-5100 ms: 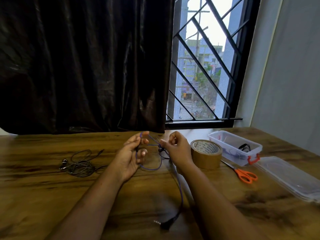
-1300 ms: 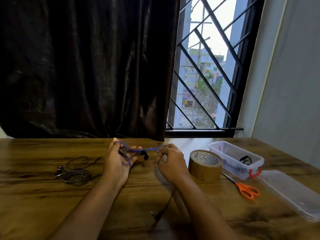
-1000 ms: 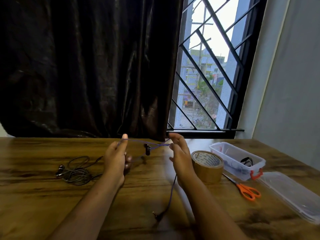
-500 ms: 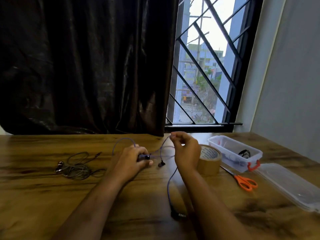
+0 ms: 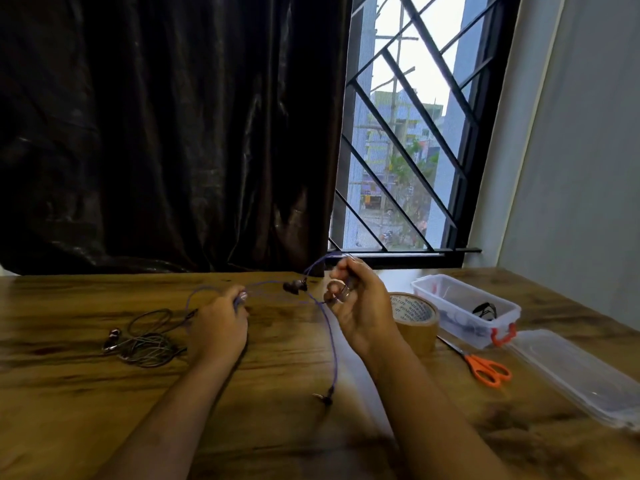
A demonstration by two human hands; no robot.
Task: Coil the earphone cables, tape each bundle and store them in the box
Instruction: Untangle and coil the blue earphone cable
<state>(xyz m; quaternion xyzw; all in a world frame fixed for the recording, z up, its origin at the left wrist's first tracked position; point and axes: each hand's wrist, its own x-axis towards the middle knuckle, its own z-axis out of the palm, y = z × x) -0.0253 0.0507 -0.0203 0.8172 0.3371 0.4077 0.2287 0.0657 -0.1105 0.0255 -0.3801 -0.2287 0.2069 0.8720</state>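
Observation:
A purple earphone cable [image 5: 331, 341] stretches between both hands above the wooden table [image 5: 86, 403]. My left hand [image 5: 218, 327] grips a loop of it near the table. My right hand [image 5: 360, 306] is raised and pinches the cable, which arcs over its fingers. A dark earbud [image 5: 294, 286] hangs between the hands. The cable's plug [image 5: 323, 398] lies on the table near me. A tangled grey earphone [image 5: 145, 341] lies at the left. A clear plastic box [image 5: 464, 310] with a red latch stands at the right and holds a dark bundle.
A roll of brown tape [image 5: 414, 320] stands just right of my right hand. Orange-handled scissors [image 5: 485, 368] lie beside it, and the box's clear lid [image 5: 581, 372] lies at the far right. A dark curtain and a barred window stand behind the table.
My right hand has risen and drawn the cable upward, lifting the plug end along the table. My left hand has shifted slightly left, still holding the loop.

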